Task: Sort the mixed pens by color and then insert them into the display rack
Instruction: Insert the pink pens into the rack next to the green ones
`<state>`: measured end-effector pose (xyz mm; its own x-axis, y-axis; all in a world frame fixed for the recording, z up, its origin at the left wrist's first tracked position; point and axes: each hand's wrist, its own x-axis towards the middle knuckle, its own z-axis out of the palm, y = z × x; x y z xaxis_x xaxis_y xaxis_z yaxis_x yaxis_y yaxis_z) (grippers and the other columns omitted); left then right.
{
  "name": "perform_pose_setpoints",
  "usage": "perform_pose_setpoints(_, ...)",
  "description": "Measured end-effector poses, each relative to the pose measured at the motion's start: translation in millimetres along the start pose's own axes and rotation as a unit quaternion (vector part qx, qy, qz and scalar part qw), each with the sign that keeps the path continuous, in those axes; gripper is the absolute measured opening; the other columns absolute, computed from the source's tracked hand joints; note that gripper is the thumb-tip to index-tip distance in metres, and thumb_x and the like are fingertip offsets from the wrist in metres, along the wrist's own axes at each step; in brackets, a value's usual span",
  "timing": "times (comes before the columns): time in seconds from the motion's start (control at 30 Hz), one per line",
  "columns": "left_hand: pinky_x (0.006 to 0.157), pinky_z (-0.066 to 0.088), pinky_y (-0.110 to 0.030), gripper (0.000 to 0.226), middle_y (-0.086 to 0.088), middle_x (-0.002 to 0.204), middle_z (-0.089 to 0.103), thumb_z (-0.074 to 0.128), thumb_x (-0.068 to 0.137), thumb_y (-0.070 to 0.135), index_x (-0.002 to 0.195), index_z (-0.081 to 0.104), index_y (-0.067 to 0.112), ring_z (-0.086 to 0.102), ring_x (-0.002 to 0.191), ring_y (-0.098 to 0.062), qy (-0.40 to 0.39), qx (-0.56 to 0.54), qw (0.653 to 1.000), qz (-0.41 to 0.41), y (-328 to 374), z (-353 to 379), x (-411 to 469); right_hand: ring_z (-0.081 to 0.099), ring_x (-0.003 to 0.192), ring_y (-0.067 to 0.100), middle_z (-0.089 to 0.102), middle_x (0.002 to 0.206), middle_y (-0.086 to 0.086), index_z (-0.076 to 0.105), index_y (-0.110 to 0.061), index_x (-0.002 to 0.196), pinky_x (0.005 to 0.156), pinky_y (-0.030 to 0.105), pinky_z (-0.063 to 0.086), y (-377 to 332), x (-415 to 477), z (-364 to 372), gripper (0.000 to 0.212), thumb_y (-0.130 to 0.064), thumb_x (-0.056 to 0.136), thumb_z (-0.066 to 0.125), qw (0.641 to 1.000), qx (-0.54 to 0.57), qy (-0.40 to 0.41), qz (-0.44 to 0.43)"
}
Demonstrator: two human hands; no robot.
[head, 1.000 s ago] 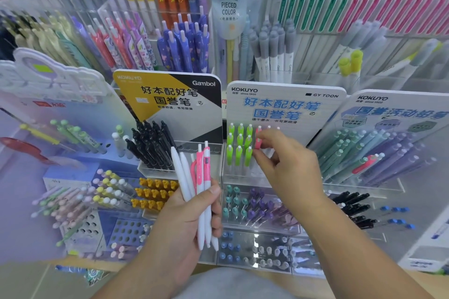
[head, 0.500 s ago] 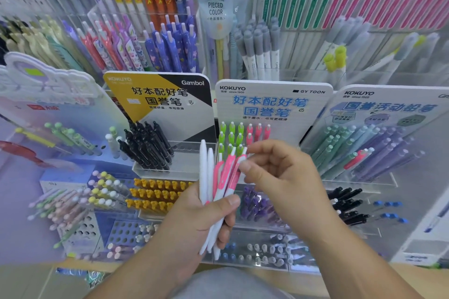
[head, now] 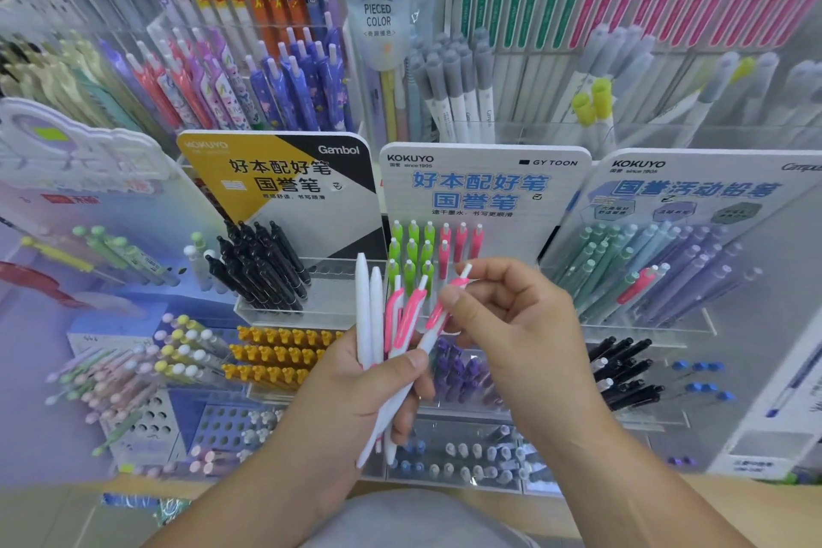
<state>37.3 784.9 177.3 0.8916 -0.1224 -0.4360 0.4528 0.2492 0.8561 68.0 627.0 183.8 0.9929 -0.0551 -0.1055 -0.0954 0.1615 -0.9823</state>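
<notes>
Several pens held in one hand, one pink pen pinched by the other.

A bundle of pens [head: 372, 325] is gripped in the curled fingers of the left hand [head: 356, 396], with the white ones farthest from the right fingers. The top of one pink pen [head: 438, 316] is pinched between thumb and forefinger of the right hand [head: 516, 325], while its lower part is trapped under the left thumb. Picking out a pink pen is judged to be the step in hand. Next it must be freed from the left grip and lowered into a free hole in the rack [head: 485, 187], beside the pink row [head: 460, 240] just beyond the right fingertips.
</notes>
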Motion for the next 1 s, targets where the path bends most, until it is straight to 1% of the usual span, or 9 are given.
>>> perform_pose_setpoints(0.13, 0.043, 0.040, -0.028, 0.038, -0.020, 0.075, 0.063, 0.071, 0.074, 0.024, 0.104, 0.060, 0.002, 0.044, 0.045, -0.020, 0.019, -0.037, 0.999, -0.027, 0, -3, 2, 0.070, 0.070, 0.017, 0.073, 0.076, 0.009, 0.068, -0.010, 0.098, 0.064, 0.024, 0.056, -10, 5, -6, 0.013, -0.006, 0.086, 0.071, 0.999, -0.001, 0.008, -0.034)
perform_pose_setpoints(0.27, 0.041, 0.039, -0.026, 0.033, -0.011, 0.064, 0.051, 0.074, 0.073, 0.024, 0.095, 0.057, 0.006, 0.040, 0.044, -0.018, 0.036, -0.060, 0.997, -0.036, -2, -9, 5, 0.071, 0.079, 0.025, 0.072, 0.085, 0.013, 0.065, -0.015, 0.102, 0.072, 0.030, 0.059, -28, 20, -25, 0.017, -0.004, 0.089, 0.068, 0.988, -0.033, 0.068, -0.138)
perform_pose_setpoints(0.33, 0.040, 0.037, -0.025, 0.030, -0.007, 0.060, 0.045, 0.075, 0.073, 0.022, 0.094, 0.058, 0.009, 0.038, 0.043, -0.016, 0.040, -0.071, 0.996, -0.038, -3, -12, 5, 0.070, 0.082, 0.025, 0.072, 0.087, 0.008, 0.064, -0.020, 0.102, 0.077, 0.032, 0.058, -30, 29, -32, 0.021, -0.004, 0.090, 0.068, 0.977, -0.085, 0.078, -0.180)
perform_pose_setpoints(0.47, 0.039, 0.038, -0.024, 0.030, -0.005, 0.058, 0.044, 0.073, 0.073, 0.020, 0.096, 0.059, 0.009, 0.038, 0.043, -0.015, 0.047, -0.084, 0.995, -0.037, -1, -13, 5, 0.068, 0.082, 0.017, 0.069, 0.089, -0.005, 0.063, -0.030, 0.104, 0.082, 0.032, 0.056, -15, 41, -36, 0.028, -0.008, 0.089, 0.072, 0.956, -0.184, 0.065, -0.221)
perform_pose_setpoints(0.63, 0.039, 0.040, -0.026, 0.030, -0.007, 0.061, 0.045, 0.073, 0.074, 0.020, 0.096, 0.057, 0.007, 0.039, 0.044, -0.016, 0.049, -0.096, 0.994, -0.035, 1, -15, 8, 0.065, 0.083, 0.006, 0.068, 0.092, -0.008, 0.063, -0.030, 0.108, 0.081, 0.019, 0.053, 5, 45, -29, 0.030, -0.010, 0.088, 0.073, 0.921, -0.286, 0.052, -0.258)
perform_pose_setpoints(0.7, 0.038, 0.040, -0.026, 0.028, -0.006, 0.061, 0.043, 0.071, 0.077, 0.020, 0.096, 0.054, 0.008, 0.039, 0.043, -0.015, 0.042, -0.114, 0.992, -0.034, 1, -16, 8, 0.064, 0.085, 0.003, 0.068, 0.093, -0.009, 0.067, -0.025, 0.107, 0.082, 0.016, 0.052, 10, 46, -27, 0.026, -0.009, 0.088, 0.072, 0.908, -0.315, 0.042, -0.271)
perform_pose_setpoints(0.8, 0.039, 0.039, -0.026, 0.021, -0.005, 0.060, 0.042, 0.069, 0.081, 0.020, 0.091, 0.052, 0.010, 0.037, 0.042, -0.014, 0.031, -0.144, 0.989, -0.029, 3, -16, 8, 0.063, 0.085, 0.006, 0.068, 0.094, -0.006, 0.069, -0.015, 0.109, 0.081, 0.021, 0.053, 18, 49, -25, 0.021, -0.009, 0.089, 0.071, 0.879, -0.371, 0.025, -0.299)
perform_pose_setpoints(0.9, 0.039, 0.038, -0.026, 0.019, -0.005, 0.061, 0.042, 0.067, 0.083, 0.020, 0.090, 0.051, 0.010, 0.037, 0.042, -0.014, 0.029, -0.150, 0.988, -0.028, 4, -15, 8, 0.057, 0.079, 0.005, 0.066, 0.093, -0.007, 0.069, -0.016, 0.110, 0.072, 0.026, 0.053, 28, 51, -23, 0.021, -0.013, 0.089, 0.071, 0.853, -0.419, 0.027, -0.310)
perform_pose_setpoints(1.0, 0.039, 0.039, -0.026, 0.020, -0.005, 0.060, 0.041, 0.067, 0.084, 0.020, 0.091, 0.051, 0.011, 0.037, 0.042, -0.014, 0.032, -0.149, 0.988, -0.023, 5, -15, 8, 0.057, 0.071, 0.008, 0.062, 0.094, -0.007, 0.068, -0.017, 0.112, 0.066, 0.030, 0.052, 37, 54, -22, 0.022, -0.019, 0.089, 0.070, 0.847, -0.442, 0.030, -0.295)
